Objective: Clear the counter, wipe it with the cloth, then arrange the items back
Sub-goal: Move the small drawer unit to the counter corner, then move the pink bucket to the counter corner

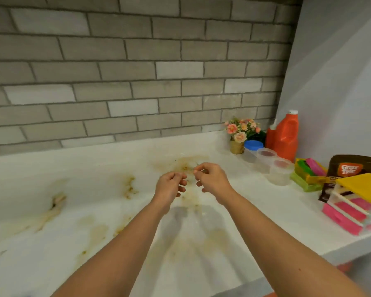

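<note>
I see left hand and right hand over middle of stained counter, fingers loosely curled, nothing visibly held. Orange jug, tubs, flower pot bunched far right, likely freeing space for wiping. Cloth not in view.

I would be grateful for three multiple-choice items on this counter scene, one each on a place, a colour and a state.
1. Where does the orange jug stand?
A. At the counter's left end
B. At the far right, by the wall
C. In the middle

2. What colour is the jar lid beside the flower pot?
A. Red
B. Blue
C. Green

3. How is the counter below the left hand and right hand?
A. Brown-stained
B. Covered by a cloth
C. Stacked with plates

Key: 1 B, the jug sits in the right corner; 2 B, the lid shows blue; 3 A, brownish marks spread under both hands.
</note>
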Tool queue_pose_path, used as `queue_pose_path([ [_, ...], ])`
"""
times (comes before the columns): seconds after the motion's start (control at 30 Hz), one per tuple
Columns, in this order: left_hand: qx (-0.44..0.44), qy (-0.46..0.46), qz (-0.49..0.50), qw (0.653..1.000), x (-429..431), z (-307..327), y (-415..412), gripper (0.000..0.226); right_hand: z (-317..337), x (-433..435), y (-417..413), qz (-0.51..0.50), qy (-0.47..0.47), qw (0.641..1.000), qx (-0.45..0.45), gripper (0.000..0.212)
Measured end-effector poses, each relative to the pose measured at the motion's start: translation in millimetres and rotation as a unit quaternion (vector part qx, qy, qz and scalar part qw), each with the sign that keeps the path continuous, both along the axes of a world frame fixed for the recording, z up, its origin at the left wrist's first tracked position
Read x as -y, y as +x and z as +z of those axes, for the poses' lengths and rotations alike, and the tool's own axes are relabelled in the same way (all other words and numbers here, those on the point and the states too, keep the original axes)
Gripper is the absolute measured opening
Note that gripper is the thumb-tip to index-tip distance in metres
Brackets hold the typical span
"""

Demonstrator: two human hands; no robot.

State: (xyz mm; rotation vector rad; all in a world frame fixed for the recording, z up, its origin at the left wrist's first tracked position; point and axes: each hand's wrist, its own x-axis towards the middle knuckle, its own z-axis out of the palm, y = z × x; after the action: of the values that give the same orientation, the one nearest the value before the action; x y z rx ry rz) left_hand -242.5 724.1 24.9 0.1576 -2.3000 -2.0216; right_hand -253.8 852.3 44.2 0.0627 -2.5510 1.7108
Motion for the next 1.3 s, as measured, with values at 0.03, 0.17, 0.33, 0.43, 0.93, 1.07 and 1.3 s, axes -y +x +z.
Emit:
queue_pose_path([
  [0.03,-0.001,-0.003,0.018,1.0,25.4,1.2,6.2,0.022,0.9,23.9,3.0,0.016,-0.003,1.0,0.002,0.009],
  [0.17,-0.008,-0.019,0.086,0.996,126.1,4.8,30.8,0.025,1.6,120.3,16.8,0.073,-0.009,0.997,0.008,0.006],
  [0.33,-0.009,-0.018,0.156,0.988,237.9,-0.2,60.5,0.025,-0.7,230.2,35.7,0.122,-0.004,0.992,0.013,0.007],
  [0.43,-0.004,-0.016,0.194,0.981,292.0,-3.9,76.8,0.022,-4.0,285.2,44.7,0.156,-0.005,0.988,0.016,0.008],
  [0.93,0.015,0.003,0.351,0.936,466.6,-19.7,102.1,0.013,-19.0,475.8,23.4,0.336,0.047,0.94,0.035,0.023],
  [1.07,0.018,0.001,0.383,0.923,514.0,-24.4,107.7,0.027,-19.8,520.3,27.0,0.376,0.091,0.921,0.04,0.038],
  [1.3,0.046,-0.022,0.399,0.916,611.8,-32.1,94.7,0.036,-23.4,591.6,24.1,0.373,0.098,0.92,0.07,0.045],
])
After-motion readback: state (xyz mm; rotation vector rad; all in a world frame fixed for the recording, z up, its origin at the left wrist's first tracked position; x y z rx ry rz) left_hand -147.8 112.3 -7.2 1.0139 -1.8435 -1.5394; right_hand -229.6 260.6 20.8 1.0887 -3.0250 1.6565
